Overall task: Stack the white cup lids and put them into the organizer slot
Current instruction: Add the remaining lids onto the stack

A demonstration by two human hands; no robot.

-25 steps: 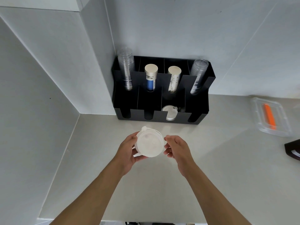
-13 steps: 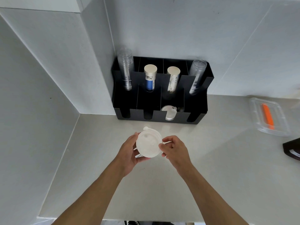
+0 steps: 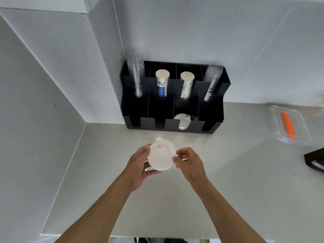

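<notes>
**Lids held in both hands, above the counter in front of the organizer**

The left hand (image 3: 138, 165) cups the white lids (image 3: 160, 157) from below and from the left, thumb along the rim. The right hand (image 3: 188, 163) pinches the rim on the right side with curled fingertips. The lids sit stacked, flat face up, a small tab at the far edge.

The black organizer (image 3: 175, 95) stands against the wall in the corner, its front edge notched with four slots. More lids (image 3: 183, 121) already lie in the third front slot from the left; the other three front slots look dark. Cup stacks fill the back row.

Bare counter (image 3: 219, 172) lies between the hands and the organizer front. To the right, well apart, sits a clear tray (image 3: 273, 127) with an orange item (image 3: 287, 125); a dark object (image 3: 315, 160) shows at the right edge.
</notes>
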